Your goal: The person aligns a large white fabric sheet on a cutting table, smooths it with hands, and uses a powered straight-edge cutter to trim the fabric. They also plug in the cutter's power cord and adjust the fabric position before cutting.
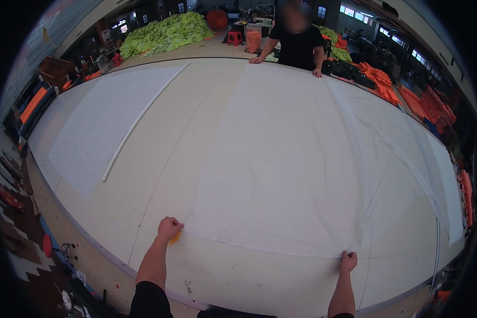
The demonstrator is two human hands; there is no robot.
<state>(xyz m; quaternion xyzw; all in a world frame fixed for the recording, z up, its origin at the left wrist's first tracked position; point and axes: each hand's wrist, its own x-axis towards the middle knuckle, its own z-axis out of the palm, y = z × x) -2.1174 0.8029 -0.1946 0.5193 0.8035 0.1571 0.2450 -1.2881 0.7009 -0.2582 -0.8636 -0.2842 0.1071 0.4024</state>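
A thin white cloth [270,175] lies across the middle of a large pale table [159,159], with long creases and loose folds on its right side. My left hand [170,228] is closed at the near left corner of this cloth. Something small and orange-yellow [175,237] shows beneath that hand; its kind I cannot make out. Farther right, my right hand [349,261] pinches the near edge of the cloth where the folds gather. Across the table a co-worker [297,42] in a black top rests both hands at the far edge, by the cloth's far end.
A white sheet [111,116] lies at the left with a long white rod [143,116] along its side. Lime-green fabric [167,34] is heaped beyond the table. Orange garments [379,82] and a red stool [234,37] stand behind. A long thin strip [437,233] crosses the right side.
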